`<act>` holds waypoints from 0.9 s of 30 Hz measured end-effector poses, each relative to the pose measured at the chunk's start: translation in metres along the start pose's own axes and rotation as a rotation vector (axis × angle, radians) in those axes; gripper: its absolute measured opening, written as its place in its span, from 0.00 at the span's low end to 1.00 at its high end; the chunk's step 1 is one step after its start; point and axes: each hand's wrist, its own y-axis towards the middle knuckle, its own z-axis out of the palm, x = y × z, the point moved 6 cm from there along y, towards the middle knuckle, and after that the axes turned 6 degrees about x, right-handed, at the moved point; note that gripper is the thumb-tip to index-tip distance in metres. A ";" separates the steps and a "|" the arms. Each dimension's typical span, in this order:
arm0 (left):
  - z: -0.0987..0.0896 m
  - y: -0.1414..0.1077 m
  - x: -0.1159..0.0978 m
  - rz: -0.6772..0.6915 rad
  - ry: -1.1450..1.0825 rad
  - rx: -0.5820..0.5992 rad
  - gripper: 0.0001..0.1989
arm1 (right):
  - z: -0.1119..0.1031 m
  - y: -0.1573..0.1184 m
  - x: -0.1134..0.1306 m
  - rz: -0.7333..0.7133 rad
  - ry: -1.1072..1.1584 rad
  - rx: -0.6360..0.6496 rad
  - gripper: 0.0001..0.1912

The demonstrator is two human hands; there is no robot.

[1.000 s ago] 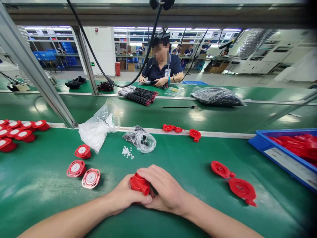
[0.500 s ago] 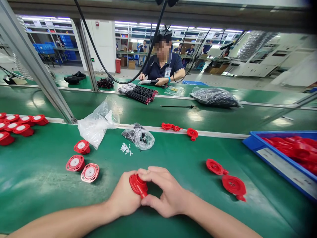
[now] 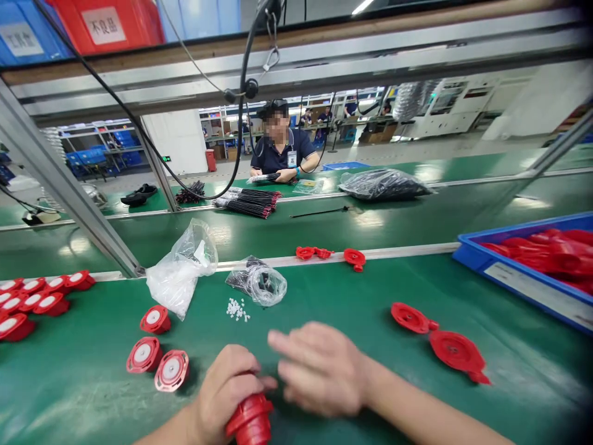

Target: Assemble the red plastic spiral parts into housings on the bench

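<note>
My left hand (image 3: 227,386) is wrapped around a red round plastic housing (image 3: 252,420) low in the view, its stepped end tilted down toward me. Just to its right, my right hand (image 3: 319,371) is apart from the housing, slightly blurred, with fingers stretched toward the left and nothing seen in them. Three red housings with white discs, one of them a tilted housing (image 3: 172,369), stand left of my hands. Beyond my hands lies a small heap of white plastic bits (image 3: 238,309). Two flat red round parts with short spouts, the nearer a red cover (image 3: 456,350), lie to the right.
A blue bin (image 3: 519,272) of red parts stands at right. Clear bags, a white-filled bag (image 3: 173,281) and a smaller bag (image 3: 269,285), lie ahead. More red housings (image 3: 50,303) are grouped at far left. A person (image 3: 282,145) sits opposite, beyond a metal frame post (image 3: 69,161).
My right hand has let go of the red housing and is now apart from it. My left hand has turned the housing and brought it lower. The camera view has tilted up.
</note>
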 end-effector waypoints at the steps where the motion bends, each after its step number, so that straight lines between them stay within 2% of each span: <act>1: -0.001 -0.001 -0.003 0.016 0.023 0.016 0.17 | -0.001 -0.007 -0.024 0.137 -0.056 0.019 0.13; 3: -0.001 -0.002 -0.005 0.029 0.057 0.033 0.22 | -0.003 -0.031 -0.078 0.461 -0.181 0.069 0.15; 6: 0.002 -0.004 -0.003 0.038 0.080 0.055 0.21 | 0.001 -0.090 -0.149 0.990 -0.362 0.313 0.25; 7: 0.004 -0.004 -0.003 0.041 0.091 0.061 0.19 | 0.000 -0.110 -0.164 1.119 -0.403 0.382 0.29; 9: 0.006 -0.004 -0.002 0.047 0.117 0.082 0.18 | -0.002 -0.141 -0.182 1.289 -0.462 0.466 0.35; 12: 0.011 0.000 0.000 0.009 0.148 0.144 0.14 | -0.007 -0.161 -0.190 1.371 -0.487 0.532 0.34; 15: 0.018 0.004 0.001 -0.061 0.158 0.238 0.09 | -0.010 -0.160 -0.188 1.375 -0.406 0.588 0.27; 19: 0.029 0.004 0.004 -0.135 0.191 0.322 0.11 | -0.017 -0.146 -0.178 1.408 -0.294 0.624 0.16; 22: 0.038 0.001 0.009 -0.206 0.208 0.342 0.18 | -0.020 -0.136 -0.168 1.423 -0.226 0.653 0.11; 24: 0.044 0.000 0.013 -0.255 0.224 0.380 0.23 | -0.020 -0.131 -0.161 1.434 -0.135 0.661 0.13; 27: 0.038 -0.003 0.015 -0.263 0.312 0.474 0.30 | -0.022 -0.124 -0.152 1.434 0.019 0.639 0.29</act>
